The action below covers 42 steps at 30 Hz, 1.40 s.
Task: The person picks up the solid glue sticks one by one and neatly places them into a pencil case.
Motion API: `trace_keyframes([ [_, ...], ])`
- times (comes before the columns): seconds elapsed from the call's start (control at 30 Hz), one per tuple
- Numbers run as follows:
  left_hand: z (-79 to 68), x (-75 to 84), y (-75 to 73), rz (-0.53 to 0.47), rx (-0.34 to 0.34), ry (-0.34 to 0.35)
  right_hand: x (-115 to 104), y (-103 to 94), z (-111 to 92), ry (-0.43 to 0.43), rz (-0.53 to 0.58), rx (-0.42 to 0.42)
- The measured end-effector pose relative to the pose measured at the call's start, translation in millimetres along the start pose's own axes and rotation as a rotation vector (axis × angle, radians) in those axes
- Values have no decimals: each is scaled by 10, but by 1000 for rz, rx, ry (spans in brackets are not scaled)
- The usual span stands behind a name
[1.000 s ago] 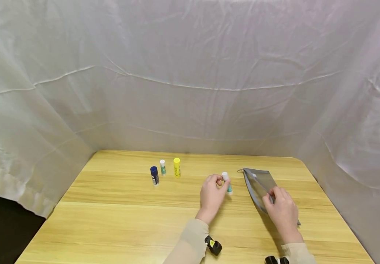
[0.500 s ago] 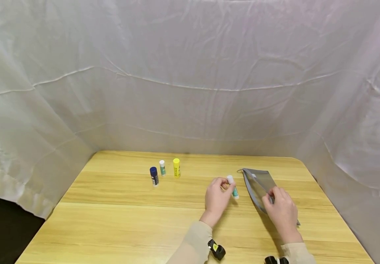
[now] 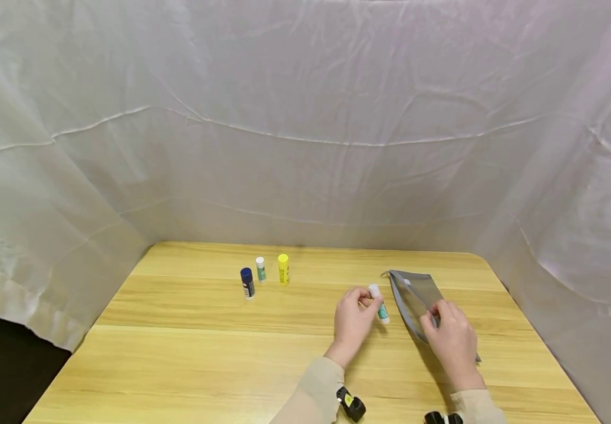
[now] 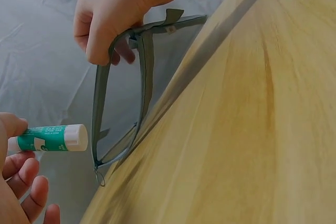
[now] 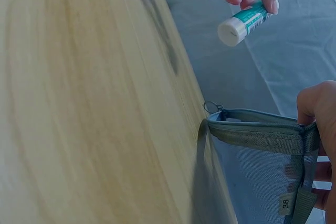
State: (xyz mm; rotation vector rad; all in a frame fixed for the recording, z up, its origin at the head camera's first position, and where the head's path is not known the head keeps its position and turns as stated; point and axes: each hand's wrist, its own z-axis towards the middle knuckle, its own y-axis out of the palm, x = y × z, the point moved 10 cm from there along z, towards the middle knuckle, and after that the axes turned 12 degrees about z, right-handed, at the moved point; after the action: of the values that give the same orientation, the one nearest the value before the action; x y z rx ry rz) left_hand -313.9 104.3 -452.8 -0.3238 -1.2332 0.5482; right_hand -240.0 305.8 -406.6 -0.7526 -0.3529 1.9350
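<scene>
My left hand [image 3: 354, 321] pinches a white-capped, teal-labelled glue stick [image 3: 383, 314] between thumb and fingers. It is held tilted, just left of a grey mesh zip pouch [image 3: 426, 286]. In the left wrist view one white end of the glue stick [image 4: 50, 138] points toward the pouch's mouth. My right hand [image 3: 451, 341] grips the pouch's rim at the near end, thumb on one side and fingers on the other. The right wrist view shows the pouch [image 5: 257, 169] unzipped, its mouth parted, with a ring on the zip end and a "38" tag.
Three glue sticks stand upright at the back left of the wooden table [image 3: 178, 365]: a dark blue one [image 3: 248, 284], a small white and green one [image 3: 260, 270] and a yellow one [image 3: 284, 270]. Pale curtains [image 3: 305, 147] surround the table's back and sides.
The left hand has moved right and slightly nearer the body with the glue stick, bringing it closer to the pouch. The right hand and pouch have hardly moved.
</scene>
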Motion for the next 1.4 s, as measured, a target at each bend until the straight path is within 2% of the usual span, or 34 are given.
trace_keyframes([
  [0.37,9,-59,120,-18,-28,-33,-2,1,5,9,-3,2],
  [0.63,-22,-103,234,-88,-55,-77,5,12,-5,22,-4,-1],
  [0.9,-50,-142,341,-125,-62,-135,1,10,-11,32,-1,-4],
  [1.07,-50,-179,418,-181,-49,-163,5,13,-12,31,-1,-4],
  [1.4,-32,-248,595,-257,-68,-259,1,14,-8,26,-3,-1],
])
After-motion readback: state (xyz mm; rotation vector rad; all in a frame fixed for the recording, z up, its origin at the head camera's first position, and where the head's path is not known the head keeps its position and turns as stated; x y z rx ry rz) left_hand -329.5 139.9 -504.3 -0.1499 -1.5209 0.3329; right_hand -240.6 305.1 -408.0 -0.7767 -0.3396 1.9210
